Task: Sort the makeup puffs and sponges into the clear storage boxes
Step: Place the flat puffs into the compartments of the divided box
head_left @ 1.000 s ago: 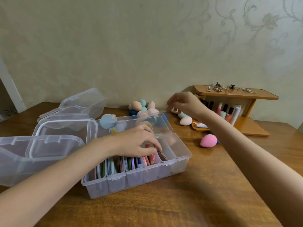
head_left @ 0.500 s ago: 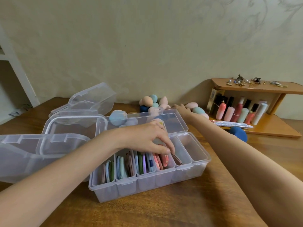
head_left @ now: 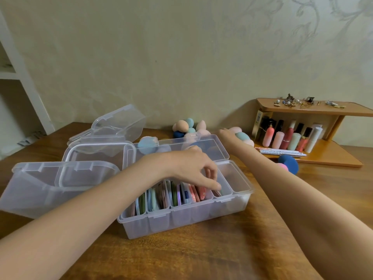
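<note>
Both hands reach forward over a brown wooden tabletop [head_left: 201,257]. The left hand [head_left: 193,168] hangs palm-down over a clear plastic storage box with a row of divided compartments [head_left: 181,219], its fingers curled loosely and the fingertips [head_left: 217,185] dipped among the flat makeup puffs [head_left: 171,194] that stand on edge inside — pink, green, blue, lilac and coral discs packed side by side. Whether the fingers pinch one of the puffs cannot be told. The compartment at the right end of the box looks bare. The box's hinged clear lid [head_left: 181,148] stands open behind it.

The right hand [head_left: 228,135] stretches further back, resting against a small cluster of egg-shaped makeup sponges, mint green and pale pink [head_left: 242,136], near the wall; its fingers are mostly hidden, so its grip cannot be judged.

A second heap of rounded sponges in peach, mint, pink and navy [head_left: 187,127] lies behind the open lid. A navy blue sponge [head_left: 288,161] and a bright pink sponge [head_left: 282,167] sit together to the right of the forearm.

To the left stand two more clear plastic boxes [head_left: 50,184], open and overlapping — one nearer, one behind.

At the far right, a low wooden shelf rack [head_left: 333,110] holds upright lipstick and cosmetic tubes [head_left: 290,138], with small jewellery pieces [head_left: 296,102] scattered on top.
</note>
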`<state>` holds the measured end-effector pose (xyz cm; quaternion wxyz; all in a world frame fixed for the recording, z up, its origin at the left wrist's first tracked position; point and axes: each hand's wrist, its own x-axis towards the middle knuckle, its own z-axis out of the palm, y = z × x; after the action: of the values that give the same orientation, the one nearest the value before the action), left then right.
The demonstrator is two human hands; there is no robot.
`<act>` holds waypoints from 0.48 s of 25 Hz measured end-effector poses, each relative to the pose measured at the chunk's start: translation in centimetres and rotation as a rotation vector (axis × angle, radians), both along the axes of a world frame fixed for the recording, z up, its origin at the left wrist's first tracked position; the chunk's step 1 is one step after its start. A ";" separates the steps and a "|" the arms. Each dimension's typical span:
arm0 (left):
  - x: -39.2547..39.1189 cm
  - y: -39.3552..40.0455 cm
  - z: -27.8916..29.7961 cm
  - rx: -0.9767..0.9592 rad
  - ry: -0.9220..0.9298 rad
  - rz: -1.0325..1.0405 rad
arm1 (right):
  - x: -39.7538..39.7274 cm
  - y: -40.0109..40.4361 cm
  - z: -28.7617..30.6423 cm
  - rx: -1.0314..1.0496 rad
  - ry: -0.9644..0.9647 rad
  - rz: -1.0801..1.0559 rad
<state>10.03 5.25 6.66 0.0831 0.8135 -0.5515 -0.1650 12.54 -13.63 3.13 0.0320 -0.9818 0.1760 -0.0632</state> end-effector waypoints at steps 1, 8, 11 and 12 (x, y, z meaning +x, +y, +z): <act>-0.1 -0.2 -0.1 -0.001 -0.023 0.009 | 0.2 -0.1 -0.3 0.075 -0.058 0.021; -0.4 -0.7 -0.8 -0.063 -0.008 0.054 | -2.3 -3.0 2.8 0.778 -0.615 0.120; -0.6 -0.3 -0.5 -0.060 0.003 0.057 | -3.3 -2.9 4.1 0.541 -0.401 0.114; -0.7 -0.3 -0.3 -0.057 -0.005 0.053 | -3.4 -3.0 3.7 0.426 -0.298 0.113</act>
<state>9.28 5.00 6.34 0.1093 0.8256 -0.5343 -0.1446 9.18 -16.59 6.82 0.2669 -0.9412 0.1233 -0.1667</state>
